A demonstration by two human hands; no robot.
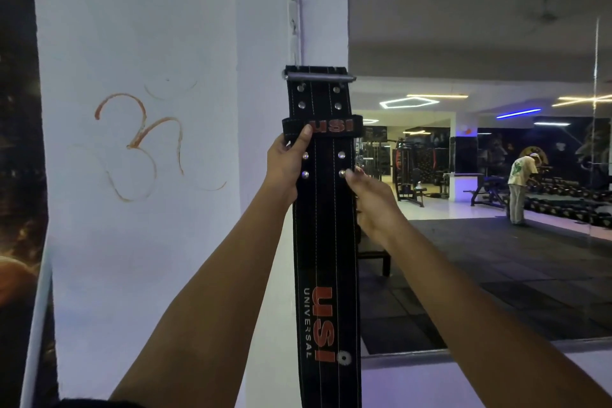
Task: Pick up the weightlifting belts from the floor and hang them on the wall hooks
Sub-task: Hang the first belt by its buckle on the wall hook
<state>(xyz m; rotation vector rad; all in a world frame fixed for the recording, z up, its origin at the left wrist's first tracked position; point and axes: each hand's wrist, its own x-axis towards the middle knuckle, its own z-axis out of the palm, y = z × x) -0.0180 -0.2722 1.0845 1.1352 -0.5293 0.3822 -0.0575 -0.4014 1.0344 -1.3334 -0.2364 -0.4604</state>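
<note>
Up against the white wall [132, 26], a black belt [326, 242] hung lengthwise, buckle end on top, tail running down out of the bottom edge. Metal buckle bar [319, 78] at the very top, level, just below a strip of hooks [294, 3] fixed upright to the wall; whether the buckle actually sat on a hook, impossible to tell. Gripped from both sides a little below the buckle. Left hand [286, 166] wrapped round the left edge, thumb pressed on the front against the keeper loop [323, 127] with its red lettering, fingers hidden behind. Right hand [372, 200] pinched on the right edge, thumb tip beside the lower right rivet [341, 172], fingers curled behind the strap. Both forearms stretched up and forward from the near edge. Red and white lettering lower down the strap. Orange symbol [139, 146] drawn on the wall to the left. Far right, a mirror [496, 175] showing dark floor mats, gym machines, ceiling lights and a person [521, 189] in a pale shirt bent over a dumbbell rack.
</note>
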